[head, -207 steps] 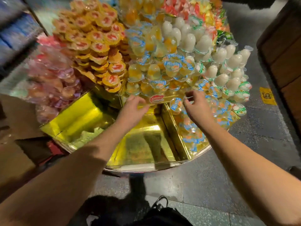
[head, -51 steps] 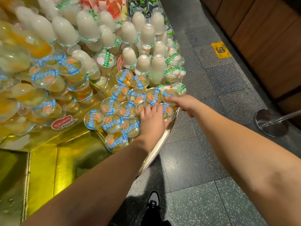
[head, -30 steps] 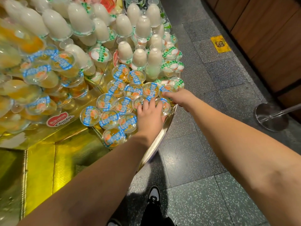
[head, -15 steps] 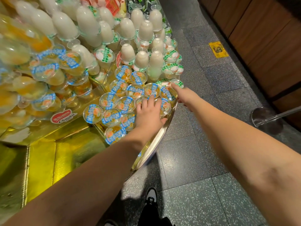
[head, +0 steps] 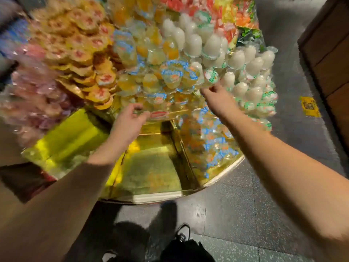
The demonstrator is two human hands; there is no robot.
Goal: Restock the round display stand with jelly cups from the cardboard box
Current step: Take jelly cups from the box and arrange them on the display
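The frame is motion-blurred. The round display stand (head: 224, 173) has gold wedge compartments; the one in front of me (head: 151, 167) holds nothing. Blue-lidded jelly cups (head: 213, 140) lie in the wedge to its right, and more are stacked on the tier above (head: 171, 76). My left hand (head: 130, 120) has its fingers and thumb curled round the clear front rail (head: 170, 112) of that tier, beside a red label. My right hand (head: 215, 97) reaches to the tier's right end with fingertips drawn together under a green-lidded cup (head: 211, 77); blur hides whether it holds anything.
White jelly cups (head: 245, 87) are piled at right, orange-lidded ones (head: 79, 44) at upper left, pink ones (head: 32, 95) at far left. A brown surface (head: 7, 146) sits at the left edge. My shoes (head: 181, 237) stand on speckled floor. A wooden wall (head: 330, 53) is at right.
The view has swung left from the blue-lid wedge to the bare gold wedge. Both hands left the lower cups and rose to the front of the upper tier.
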